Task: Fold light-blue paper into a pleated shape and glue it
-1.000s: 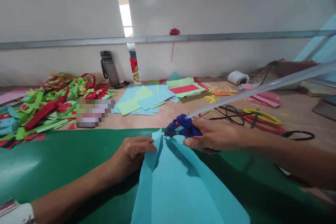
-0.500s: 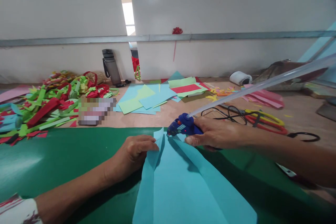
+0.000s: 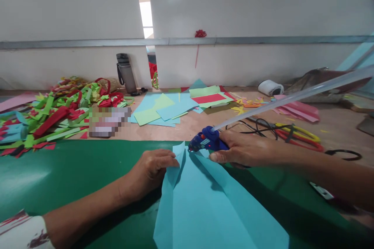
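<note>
A large folded sheet of blue paper (image 3: 204, 202) lies in front of me, its two long side flaps partly raised. My left hand (image 3: 156, 167) pinches the left flap close to the far end. In my right hand (image 3: 242, 148) is a blue hot glue gun (image 3: 209, 140), its nozzle just at the far edge of the paper, between the flaps. A long translucent glue stick (image 3: 280, 103) sticks out from the back of the gun toward the upper right. The underside of the paper and part of the gun's handle are hidden.
A green mat (image 3: 87, 179) covers the near table. Paper strips (image 3: 58, 120) are heaped at the left, beside a grey bottle (image 3: 126, 74). Coloured sheets (image 3: 175, 109) lie at the back. Scissors with yellow and red handles (image 3: 300, 136) and a black cord (image 3: 257, 126) lie right.
The whole view shifts slightly to the right. Both hands keep their holds, and the glue gun's nozzle stays near the paper's far edge.
</note>
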